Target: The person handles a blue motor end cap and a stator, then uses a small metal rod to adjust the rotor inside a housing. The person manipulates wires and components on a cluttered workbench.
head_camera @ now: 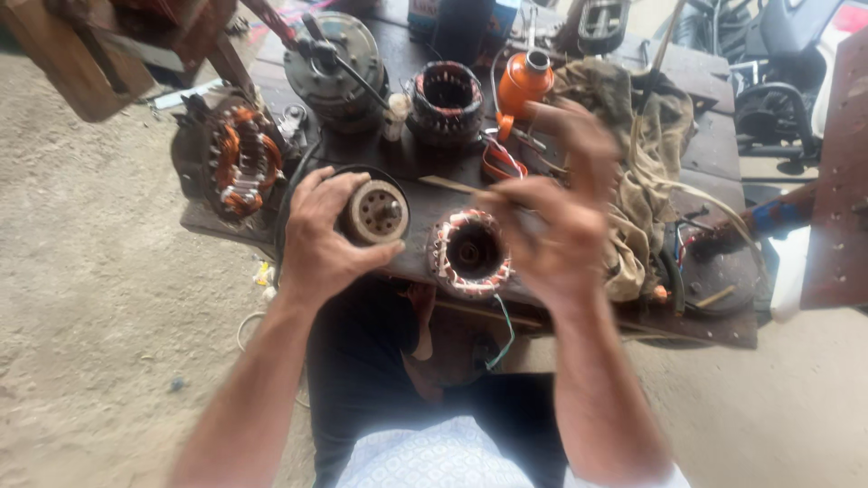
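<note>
My left hand point(318, 237) grips a round, rusty metal motor part point(377, 212) with a hub in its middle, held over the near edge of a dark low workbench point(714, 316). My right hand point(553, 221) hovers blurred above the bench with fingers spread and bent; whether it pinches anything small I cannot tell. Just left of it, on the bench, sits a stator point(468, 254) with copper windings and pale insulation around a hollow centre.
More motor parts crowd the bench: a copper-wound stator point(237, 161) at left, a grey motor housing point(333, 61), a dark stator ring point(446, 99), an orange oil can point(523, 83) and a dirty rag point(637, 154). Sandy ground lies to the left.
</note>
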